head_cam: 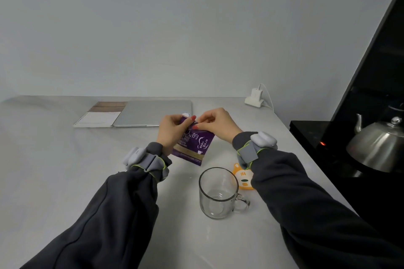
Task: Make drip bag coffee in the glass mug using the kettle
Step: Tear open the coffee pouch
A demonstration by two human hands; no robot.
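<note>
The purple sachet (194, 144) was held above the surface (65, 159) behind the glass mug (217, 192), its top edge pinched by the fingers (188, 121) of the left hand (172, 131) and right hand (215, 122), so grounds could be spilled if it were torn unevenly.

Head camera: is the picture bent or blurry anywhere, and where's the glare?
Head view: the wide-angle lens bends the table at its far left corner; light is soft and even, shadows faint; print on the purple drip bag packet is slightly soft; reflections sit on the steel kettle and glass mug.
</note>
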